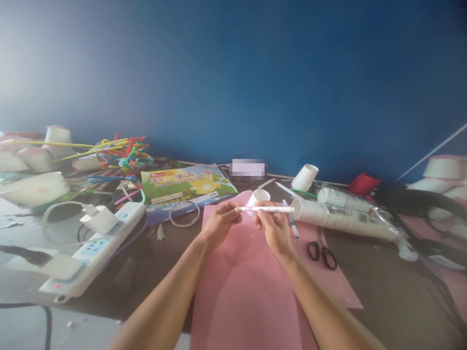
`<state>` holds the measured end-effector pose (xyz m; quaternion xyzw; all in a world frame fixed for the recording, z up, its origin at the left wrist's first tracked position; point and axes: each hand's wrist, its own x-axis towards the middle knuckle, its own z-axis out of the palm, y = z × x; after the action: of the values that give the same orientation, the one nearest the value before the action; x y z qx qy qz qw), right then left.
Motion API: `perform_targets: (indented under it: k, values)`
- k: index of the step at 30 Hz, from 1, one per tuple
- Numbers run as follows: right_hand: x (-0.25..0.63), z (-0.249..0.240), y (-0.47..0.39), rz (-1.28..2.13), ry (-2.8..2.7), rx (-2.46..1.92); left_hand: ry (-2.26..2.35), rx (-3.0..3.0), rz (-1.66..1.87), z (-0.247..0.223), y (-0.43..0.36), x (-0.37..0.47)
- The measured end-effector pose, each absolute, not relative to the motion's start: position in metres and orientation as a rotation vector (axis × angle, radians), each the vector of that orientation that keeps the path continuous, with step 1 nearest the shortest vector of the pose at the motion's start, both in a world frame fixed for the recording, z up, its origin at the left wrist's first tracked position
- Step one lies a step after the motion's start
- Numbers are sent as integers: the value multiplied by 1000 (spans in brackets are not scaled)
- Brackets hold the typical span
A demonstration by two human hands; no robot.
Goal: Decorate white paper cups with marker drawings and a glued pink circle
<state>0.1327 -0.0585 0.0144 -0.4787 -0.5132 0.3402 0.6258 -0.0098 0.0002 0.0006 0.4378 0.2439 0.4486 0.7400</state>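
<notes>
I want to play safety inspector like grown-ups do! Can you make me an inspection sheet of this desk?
Surface: brown tabletop, partly covered by pink paper.
Things in use: white pen, held level; paper cup just behind it.
Clutter: black-handled scissors on the pink paper; long stack of cups; colourful pipe cleaners; craft paper pack.
Hands: left and right both pinch the pen.
Cables: white loop by the pack; plugs at the power strip.
Surroundings: blue wall behind.
Spills: nothing seen.
</notes>
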Motion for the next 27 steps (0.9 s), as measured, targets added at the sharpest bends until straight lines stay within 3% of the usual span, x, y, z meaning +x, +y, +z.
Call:
perform_targets:
  k: [7, 27]
  values:
    - [130, 19, -58, 704, -1192, -1135, 619, 1303, 944, 3, -6, -6]
    - [119, 5, -55, 663, -1120, -1174, 764, 1548, 916, 8, -16, -1]
